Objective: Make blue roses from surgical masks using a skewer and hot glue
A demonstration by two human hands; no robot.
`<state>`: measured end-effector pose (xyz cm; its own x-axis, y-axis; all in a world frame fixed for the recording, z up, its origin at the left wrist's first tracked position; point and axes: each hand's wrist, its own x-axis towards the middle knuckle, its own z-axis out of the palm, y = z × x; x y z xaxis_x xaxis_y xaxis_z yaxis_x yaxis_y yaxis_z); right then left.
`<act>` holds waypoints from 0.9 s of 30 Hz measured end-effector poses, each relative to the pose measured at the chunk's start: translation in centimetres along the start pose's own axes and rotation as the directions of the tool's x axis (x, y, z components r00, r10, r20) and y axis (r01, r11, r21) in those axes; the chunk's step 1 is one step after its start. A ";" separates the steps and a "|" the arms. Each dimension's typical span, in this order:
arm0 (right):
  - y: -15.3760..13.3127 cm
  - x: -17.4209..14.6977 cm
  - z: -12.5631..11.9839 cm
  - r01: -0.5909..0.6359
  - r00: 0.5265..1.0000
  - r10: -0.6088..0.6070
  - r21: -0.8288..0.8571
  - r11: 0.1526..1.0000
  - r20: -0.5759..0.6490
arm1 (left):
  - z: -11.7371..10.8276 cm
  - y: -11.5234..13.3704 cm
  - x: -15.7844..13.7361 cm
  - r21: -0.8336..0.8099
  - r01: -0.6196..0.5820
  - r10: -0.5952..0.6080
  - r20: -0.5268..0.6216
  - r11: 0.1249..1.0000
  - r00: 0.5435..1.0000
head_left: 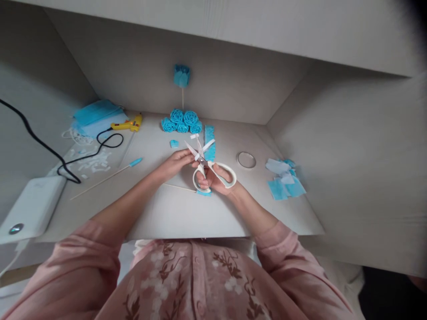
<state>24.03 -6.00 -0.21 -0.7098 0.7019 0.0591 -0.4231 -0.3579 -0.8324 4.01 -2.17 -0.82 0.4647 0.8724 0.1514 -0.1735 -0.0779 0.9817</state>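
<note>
White-handled scissors (203, 161) are in my right hand (216, 178), with thumb and fingers through the loops and the blades apart. My left hand (180, 161) pinches a small white strip (197, 156) beside the blades. Other white strip pieces (209, 144) show around the blades. Behind them lies a fringed blue strip (210, 153). Just below my right hand, a thin stick with a blue piece (203, 193) at its end rests on the table. A small blue piece (174, 143) lies beyond my left hand.
Several blue rosettes (182, 121) are stacked at the back, with a blue flower on a stick (182, 76) behind. Left are blue masks (96, 116), a yellow glue gun (128, 125), a blue-tipped stick (106, 180) and a power bank (33, 206). Right are a ring (246, 160) and fabric scraps (283, 180).
</note>
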 end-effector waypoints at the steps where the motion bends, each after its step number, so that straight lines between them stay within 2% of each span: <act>1: 0.0 0.0 0.0 -0.011 1.000 0.011 0.000 1.000 0.007 | -0.1 0.1 0.0 0.065 -0.018 0.019 -0.027 0.998 0.999; 4: 0.0 -0.1 0.0 -0.037 0.999 0.037 -0.007 0.999 0.017 | -0.1 0.5 -0.1 0.173 -0.048 0.057 -0.052 0.984 0.997; 9: 0.1 -0.3 -0.1 -0.025 1.000 0.025 -0.039 0.999 0.003 | 0.2 1.2 -0.2 0.132 -0.033 0.034 -0.011 0.991 0.999; 16: 0.1 -0.7 0.0 0.031 0.998 -0.021 -0.198 0.980 0.053 | 0.0 0.9 0.2 0.198 0.004 0.030 -0.166 0.980 0.986; 23: -0.5 -0.7 0.7 -0.047 0.999 0.036 -0.340 0.939 -0.039 | 0.0 1.0 0.3 0.197 0.036 0.004 -0.199 0.980 0.980; 27: -0.5 -0.6 0.5 -0.033 0.997 0.008 -0.326 0.945 -0.078 | 0.3 1.0 0.2 0.181 0.026 0.000 -0.140 0.983 0.990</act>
<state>24.36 -6.62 0.44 -0.6670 0.7450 0.0096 -0.1933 -0.1606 -0.9679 4.18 -2.20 0.23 0.3383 0.9315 0.1338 -0.0016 -0.1416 0.9899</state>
